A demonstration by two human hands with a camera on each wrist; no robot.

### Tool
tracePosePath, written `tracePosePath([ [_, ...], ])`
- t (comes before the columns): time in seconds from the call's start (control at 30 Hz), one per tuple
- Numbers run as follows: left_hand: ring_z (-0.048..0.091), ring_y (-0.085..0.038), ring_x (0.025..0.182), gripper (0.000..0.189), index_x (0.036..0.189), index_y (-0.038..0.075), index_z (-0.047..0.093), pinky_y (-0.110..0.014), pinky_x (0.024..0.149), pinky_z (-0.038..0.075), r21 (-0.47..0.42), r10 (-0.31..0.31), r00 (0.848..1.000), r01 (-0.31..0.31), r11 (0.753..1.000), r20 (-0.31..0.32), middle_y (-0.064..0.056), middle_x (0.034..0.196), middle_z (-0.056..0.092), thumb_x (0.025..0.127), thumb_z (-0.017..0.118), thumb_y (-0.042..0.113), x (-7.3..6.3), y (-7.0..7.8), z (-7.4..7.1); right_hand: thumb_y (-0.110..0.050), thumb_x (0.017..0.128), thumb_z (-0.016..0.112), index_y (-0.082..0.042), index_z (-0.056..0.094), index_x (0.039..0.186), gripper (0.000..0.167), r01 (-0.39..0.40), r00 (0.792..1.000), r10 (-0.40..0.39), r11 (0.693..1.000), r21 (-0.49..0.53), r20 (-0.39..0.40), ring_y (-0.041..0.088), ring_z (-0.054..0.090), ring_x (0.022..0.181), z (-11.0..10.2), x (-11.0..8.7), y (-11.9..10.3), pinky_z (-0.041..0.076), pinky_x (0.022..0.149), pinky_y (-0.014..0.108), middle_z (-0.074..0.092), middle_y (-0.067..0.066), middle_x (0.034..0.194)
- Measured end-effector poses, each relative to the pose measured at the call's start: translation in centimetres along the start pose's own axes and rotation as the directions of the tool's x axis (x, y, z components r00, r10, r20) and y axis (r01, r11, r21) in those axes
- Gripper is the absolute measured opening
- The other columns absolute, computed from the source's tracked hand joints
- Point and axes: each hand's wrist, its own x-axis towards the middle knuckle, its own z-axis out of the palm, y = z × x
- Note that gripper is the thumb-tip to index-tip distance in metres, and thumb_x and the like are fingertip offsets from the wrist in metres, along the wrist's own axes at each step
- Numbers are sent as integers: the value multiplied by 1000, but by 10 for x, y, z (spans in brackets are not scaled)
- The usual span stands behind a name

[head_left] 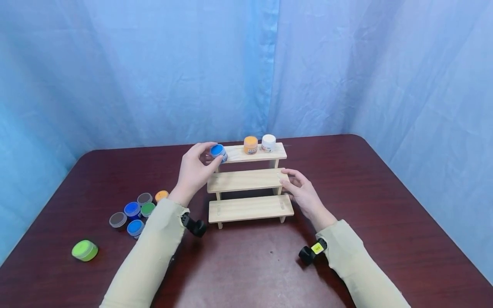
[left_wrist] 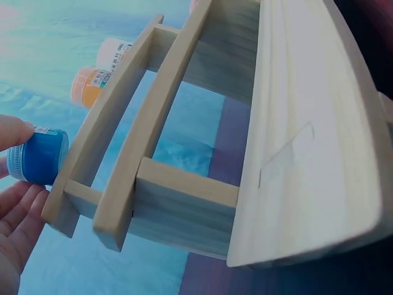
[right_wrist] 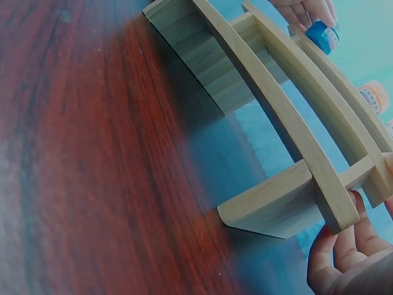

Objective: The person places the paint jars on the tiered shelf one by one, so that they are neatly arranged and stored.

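My left hand (head_left: 194,171) pinches a small blue paint jar (head_left: 218,152) between thumb and fingers, at the left end of the top step of a three-tier wooden stand (head_left: 246,180). In the left wrist view the jar (left_wrist: 46,157) appears right at the end of the top board. Farther right on that step stand an orange paint jar (head_left: 250,146) and a white one (head_left: 268,143). My right hand (head_left: 304,194) holds the right end of the middle step; its fingers (right_wrist: 345,249) show around the board ends in the right wrist view.
Left of the stand, several paint jars cluster on the dark red table (head_left: 250,265), among them a dark blue jar (head_left: 132,209) and a green jar (head_left: 147,209). A lime green jar (head_left: 84,250) lies apart, nearer the front left. Pale blue curtains (head_left: 173,72) hang behind the table.
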Motion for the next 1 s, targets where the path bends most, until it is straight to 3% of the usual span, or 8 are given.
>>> tracePosePath([
  [0.63, 59, -23, 93, 36, 118, 3, 63, -36, 84, 54, 35, -30, 998, 29, 999, 53, -13, 105, 63, 86, 69, 18, 20, 9, 18, -10, 96, 53, -2, 43, 134, 40, -1, 1000, 1, 1000, 13, 10, 8, 56, 79, 0, -2, 1, 47, 66, 20, 57, -7, 92],
  [1.0, 60, -20, 94, 34, 116, 4, 64, -32, 81, 56, 81, -11, 996, 3, 997, 93, -11, 106, 62, 87, 69, 19, 27, 9, 24, -15, 97, 52, -6, 42, 136, 41, -29, 1000, 29, 999, -14, 2, 8, 55, 82, -2, -1, 2, 49, 69, 21, 56, -1, 103],
])
